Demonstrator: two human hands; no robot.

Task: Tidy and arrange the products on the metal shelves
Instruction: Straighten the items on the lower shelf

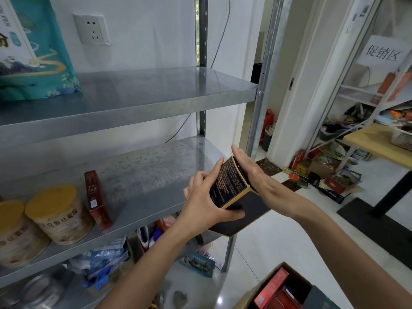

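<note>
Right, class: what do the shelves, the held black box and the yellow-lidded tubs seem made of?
Shelves: galvanised steel, probably; grey spangled sheen. Black box: printed cardboard, likely; crisp folded edges. Tubs: unclear, perhaps paperboard or tin; plastic-looking matte lids.

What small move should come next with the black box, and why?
Probably ease the black box left onto the bare part of the middle shelf and stand it near the red box. The left hand grips it, the right hand presses flat against it, and it sits tilted at the shelf's front right corner, while the red box stands on end.
</note>
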